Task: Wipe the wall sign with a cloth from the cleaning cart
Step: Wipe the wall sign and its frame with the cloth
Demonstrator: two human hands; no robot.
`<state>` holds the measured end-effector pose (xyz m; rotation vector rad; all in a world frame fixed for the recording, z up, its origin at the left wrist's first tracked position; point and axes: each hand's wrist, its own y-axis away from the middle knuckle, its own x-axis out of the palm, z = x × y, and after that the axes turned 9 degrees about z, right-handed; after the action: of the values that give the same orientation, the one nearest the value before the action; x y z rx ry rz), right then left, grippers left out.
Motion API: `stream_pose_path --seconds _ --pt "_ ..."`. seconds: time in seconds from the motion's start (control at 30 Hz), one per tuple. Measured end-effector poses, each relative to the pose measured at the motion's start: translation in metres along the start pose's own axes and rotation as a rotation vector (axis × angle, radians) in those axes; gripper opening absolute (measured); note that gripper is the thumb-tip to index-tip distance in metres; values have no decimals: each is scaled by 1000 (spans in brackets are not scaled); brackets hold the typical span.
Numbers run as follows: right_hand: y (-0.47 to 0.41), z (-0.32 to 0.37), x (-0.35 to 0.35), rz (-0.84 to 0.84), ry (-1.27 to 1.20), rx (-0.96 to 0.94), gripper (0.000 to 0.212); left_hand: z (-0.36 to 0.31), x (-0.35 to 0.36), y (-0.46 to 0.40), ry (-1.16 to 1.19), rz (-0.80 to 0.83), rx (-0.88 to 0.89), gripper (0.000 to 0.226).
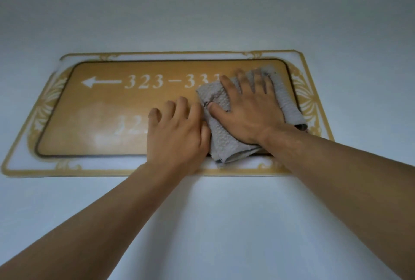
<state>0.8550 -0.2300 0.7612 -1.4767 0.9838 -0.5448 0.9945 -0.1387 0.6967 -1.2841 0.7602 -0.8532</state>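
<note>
Pressed flat under the right hand, fingers spread wide and pinning rather than gripping: a folded grey textured cloth, lying over the right half of a gold rectangular wall sign with white numerals, an arrow pointing left and an ornate gold-and-white border. Just beside it, touching the cloth's left edge, the left hand, fingers loosely curled against the sign face, holding nothing. Mounted on a plain pale wall. Whitish haze across the sign's lower left.
</note>
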Motion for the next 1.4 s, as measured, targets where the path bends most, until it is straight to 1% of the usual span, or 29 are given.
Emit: stream_pose_path --seconds 0.07,0.13,0.2,0.23,0.3,0.37,0.4,0.47,0.5,0.57,0.67,0.9,1.13,1.3,1.4 --pt "-15 1 -3 6 -3 9 92 5 -2 -6 -44 -38 36 27" --pt "-31 4 -7 19 -2 16 93 12 -3 -12 -33 -47 70 23" --pt "-48 7 -10 25 -7 25 92 21 -1 -17 42 -75 77 23" --pt "-57 8 -12 24 -9 31 92 26 1 -20 123 -98 66 24" --pt "-72 11 -14 21 -8 36 92 31 3 -21 275 -139 26 28" --pt "-86 14 -18 20 -6 39 92 31 6 -21 260 -149 -17 38" --pt "-92 15 -19 24 -8 39 92 31 8 -22 250 -138 -66 46" --pt "-104 17 -22 36 -25 49 93 31 11 -24 290 -89 -164 62" --pt "-110 18 -23 37 -31 60 93 32 12 -26 313 -64 -184 66" --pt "-121 23 -25 30 -39 82 95 35 14 -28 338 -22 -198 67" --pt "-132 29 -26 23 -55 106 97 36 14 -30 326 5 -208 62" --pt "-136 31 -24 8 -52 118 96 38 13 -31 342 0 -200 52" --pt "-120 37 -23 16 -25 76 94 39 10 -28 382 1 -202 64" --pt "-100 50 -18 -5 -27 43 93 34 12 -27 300 26 -216 78" --pt "-87 57 -13 -16 -29 26 92 35 14 -20 273 38 -215 82"
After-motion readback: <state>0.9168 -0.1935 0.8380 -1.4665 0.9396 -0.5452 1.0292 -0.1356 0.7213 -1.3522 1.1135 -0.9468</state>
